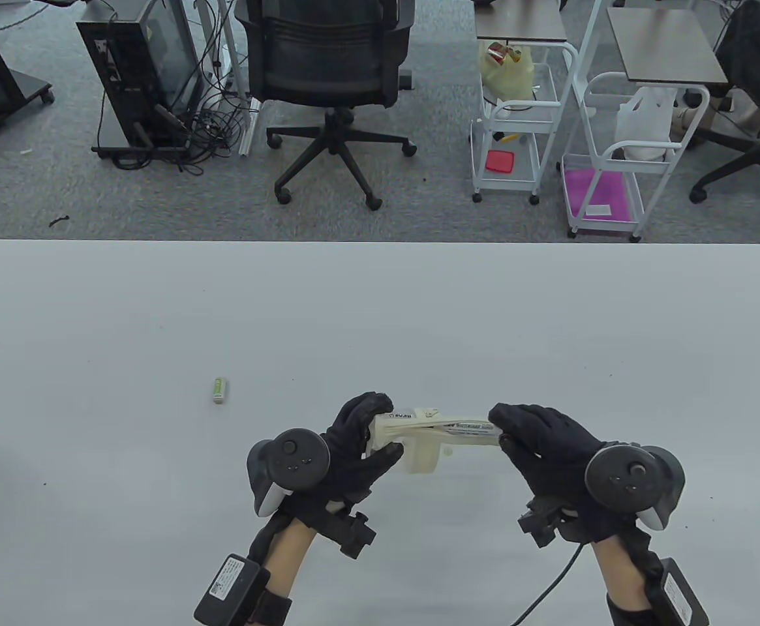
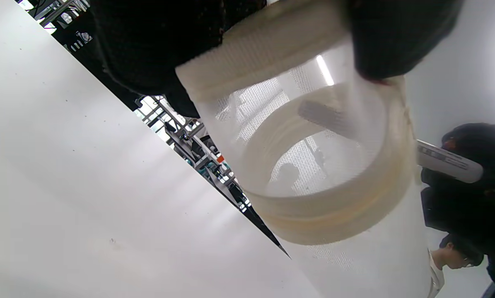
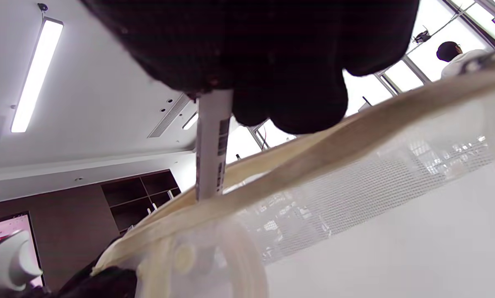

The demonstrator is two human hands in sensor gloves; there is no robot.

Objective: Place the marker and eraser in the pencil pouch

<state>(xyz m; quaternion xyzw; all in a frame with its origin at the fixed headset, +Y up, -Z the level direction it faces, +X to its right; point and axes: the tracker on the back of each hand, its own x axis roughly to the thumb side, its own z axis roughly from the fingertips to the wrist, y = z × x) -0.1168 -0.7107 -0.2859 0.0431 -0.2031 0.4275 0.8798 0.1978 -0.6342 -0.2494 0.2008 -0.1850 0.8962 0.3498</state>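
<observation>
A cream mesh pencil pouch is held just above the table near its front edge. My left hand grips the pouch's left end. My right hand pinches the right end of a white marker, whose other end lies inside the pouch's open top. In the left wrist view the pouch fills the middle and the marker sticks out to the right. In the right wrist view the marker passes between the pouch's zipper edges. A small white eraser with a green band lies on the table to the left.
The grey table reaches to a far edge at mid-frame. Beyond it on the floor stand an office chair and white wire carts.
</observation>
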